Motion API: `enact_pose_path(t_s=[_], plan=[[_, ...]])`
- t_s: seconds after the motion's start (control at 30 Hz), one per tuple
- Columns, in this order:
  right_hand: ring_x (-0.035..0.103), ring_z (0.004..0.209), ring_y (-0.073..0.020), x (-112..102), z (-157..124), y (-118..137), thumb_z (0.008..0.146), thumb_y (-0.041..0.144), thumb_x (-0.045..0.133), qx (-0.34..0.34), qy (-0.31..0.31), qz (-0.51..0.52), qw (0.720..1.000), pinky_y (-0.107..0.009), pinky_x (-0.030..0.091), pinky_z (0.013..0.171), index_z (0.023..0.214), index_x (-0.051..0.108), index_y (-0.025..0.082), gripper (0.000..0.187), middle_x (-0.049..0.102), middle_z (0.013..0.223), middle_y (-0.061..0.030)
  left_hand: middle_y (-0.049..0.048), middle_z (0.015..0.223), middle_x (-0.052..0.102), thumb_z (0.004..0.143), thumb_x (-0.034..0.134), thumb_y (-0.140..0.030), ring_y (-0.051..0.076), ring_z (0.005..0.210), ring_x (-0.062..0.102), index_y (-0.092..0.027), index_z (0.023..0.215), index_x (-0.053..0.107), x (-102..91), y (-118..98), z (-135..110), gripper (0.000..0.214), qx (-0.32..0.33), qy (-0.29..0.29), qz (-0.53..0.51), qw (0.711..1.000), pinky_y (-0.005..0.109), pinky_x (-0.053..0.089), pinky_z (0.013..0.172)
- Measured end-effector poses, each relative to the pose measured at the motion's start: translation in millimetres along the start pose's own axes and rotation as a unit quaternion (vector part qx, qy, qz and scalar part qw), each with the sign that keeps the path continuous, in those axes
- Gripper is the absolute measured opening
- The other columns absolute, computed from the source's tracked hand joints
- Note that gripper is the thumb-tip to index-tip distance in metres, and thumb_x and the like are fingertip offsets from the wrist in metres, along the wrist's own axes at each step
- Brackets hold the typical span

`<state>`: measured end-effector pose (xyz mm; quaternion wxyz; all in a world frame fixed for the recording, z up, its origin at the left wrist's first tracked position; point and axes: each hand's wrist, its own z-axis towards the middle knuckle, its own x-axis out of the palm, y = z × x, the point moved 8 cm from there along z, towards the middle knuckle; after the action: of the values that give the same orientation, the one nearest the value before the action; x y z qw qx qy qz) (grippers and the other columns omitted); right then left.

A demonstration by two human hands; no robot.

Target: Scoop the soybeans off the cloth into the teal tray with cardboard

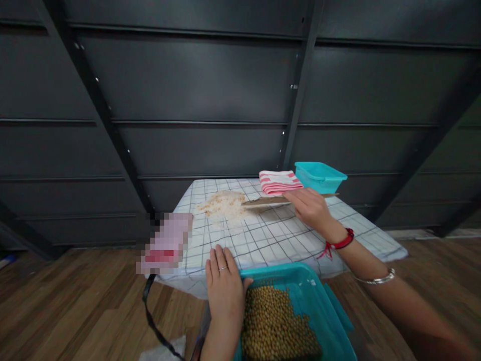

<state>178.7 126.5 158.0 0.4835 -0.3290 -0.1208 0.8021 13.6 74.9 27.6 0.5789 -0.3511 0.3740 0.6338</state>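
Observation:
My right hand (310,208) grips a long, thin, brownish strip, perhaps cardboard (265,201), edge-on above the table. The strip's left end reaches the right side of a spread pile of white grains with yellow bits (227,205) on the checked cloth (259,238). My left hand (224,286) lies flat at the near edge of the table, fingers stretched out, with nothing in it. Its thumb is close to the rim of a teal plastic basket (298,271), which holds many small greenish-brown round beans (276,321).
A folded pink-and-white striped towel (280,181) lies at the back, beside a turquoise tub (319,175). A pixelated pinkish object (167,243) with a black strap (150,311) is at the table's left edge. A dark panelled wall (203,80) stands behind; the floor is wooden.

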Motion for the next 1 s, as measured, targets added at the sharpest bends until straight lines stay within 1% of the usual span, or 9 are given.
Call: enact_pose_path(t_s=[0.1,0.17,0.23,0.3,0.4,0.53,0.7,0.87,1.0], plan=[[0.056,0.071,-0.0155,30.8,10.9,-7.0,0.084,0.005,0.032,0.025,0.013,0.018,0.999,-0.030,0.040,0.063,0.092,0.061,0.014,0.031,0.065,0.075,-0.0069,0.0244,0.129,0.048,0.072,0.057,-0.036,0.034,0.119,0.044,-0.003,0.122,0.046,7.4,-0.3,-2.3,0.062,0.019,-0.011,-0.005,1.000,0.048,0.040,0.096],[0.055,0.070,-0.0158,47.6,16.7,-5.7,0.086,0.008,0.033,0.027,0.020,0.034,0.999,-0.030,0.038,0.063,0.091,0.061,0.013,0.029,0.064,0.074,-0.0074,0.0239,0.130,0.047,0.072,0.056,-0.039,0.033,0.119,0.044,-0.004,0.122,0.046,12.8,2.3,-3.6,0.062,0.019,-0.017,-0.010,1.000,0.048,0.039,0.096],[0.054,0.071,-0.0157,59.0,19.0,-1.6,0.087,0.009,0.033,0.024,0.020,0.040,0.999,-0.030,0.037,0.064,0.091,0.061,0.013,0.028,0.064,0.076,-0.0077,0.0238,0.130,0.046,0.071,0.056,-0.038,0.033,0.119,0.043,-0.005,0.123,0.045,16.7,3.6,-4.3,0.063,0.024,-0.022,-0.012,0.999,0.049,0.039,0.096],[0.053,0.071,-0.0159,65.6,17.7,2.8,0.088,0.010,0.033,0.022,0.018,0.043,0.999,-0.030,0.036,0.065,0.091,0.060,0.013,0.028,0.064,0.078,-0.0078,0.0244,0.130,0.046,0.071,0.057,-0.038,0.034,0.119,0.044,-0.004,0.123,0.044,18.0,3.8,-4.5,0.064,0.029,-0.027,-0.012,0.999,0.049,0.040,0.096],[0.053,0.073,-0.0161,68.7,11.7,6.9,0.088,0.010,0.033,0.019,0.018,0.047,0.999,-0.031,0.036,0.066,0.093,0.060,0.014,0.027,0.064,0.080,-0.0080,0.0247,0.129,0.047,0.070,0.059,-0.037,0.034,0.118,0.045,-0.003,0.122,0.045,16.7,3.7,-4.3,0.064,0.029,-0.033,-0.013,0.999,0.049,0.041,0.095],[0.053,0.074,-0.0156,67.6,4.9,11.0,0.087,0.007,0.032,0.000,0.019,0.059,0.998,-0.031,0.037,0.069,0.097,0.059,0.013,0.030,0.064,0.081,-0.0079,0.0240,0.128,0.049,0.069,0.060,-0.039,0.034,0.117,0.046,-0.003,0.120,0.047,13.0,3.9,-4.0,0.064,0.024,-0.040,-0.012,0.999,0.048,0.042,0.095],[0.053,0.076,-0.0153,67.7,2.6,17.2,0.087,0.009,0.036,-0.017,0.025,0.072,0.997,-0.030,0.037,0.068,0.101,0.058,0.013,0.027,0.064,0.082,-0.0076,0.0250,0.127,0.049,0.068,0.062,-0.040,0.035,0.117,0.046,-0.002,0.120,0.046,11.8,3.0,-4.7,0.067,0.028,-0.042,-0.011,0.999,0.048,0.042,0.095],[0.052,0.070,-0.0143,64.9,3.3,19.7,0.087,0.011,0.038,-0.021,0.019,0.069,0.997,-0.029,0.038,0.065,0.092,0.060,0.013,0.023,0.063,0.074,-0.0057,0.0252,0.128,0.048,0.069,0.061,-0.040,0.035,0.118,0.045,-0.002,0.122,0.045,14.5,3.1,-4.9,0.068,0.028,-0.039,-0.012,0.999,0.049,0.041,0.095],[0.052,0.068,-0.0136,54.4,6.6,16.1,0.086,0.007,0.035,-0.021,-0.001,0.069,0.997,-0.028,0.038,0.063,0.087,0.060,0.013,0.026,0.062,0.070,-0.0051,0.0261,0.128,0.048,0.068,0.061,-0.040,0.035,0.119,0.044,-0.001,0.122,0.045,15.1,3.7,-3.8,0.068,0.025,-0.037,-0.020,0.999,0.049,0.041,0.096]])
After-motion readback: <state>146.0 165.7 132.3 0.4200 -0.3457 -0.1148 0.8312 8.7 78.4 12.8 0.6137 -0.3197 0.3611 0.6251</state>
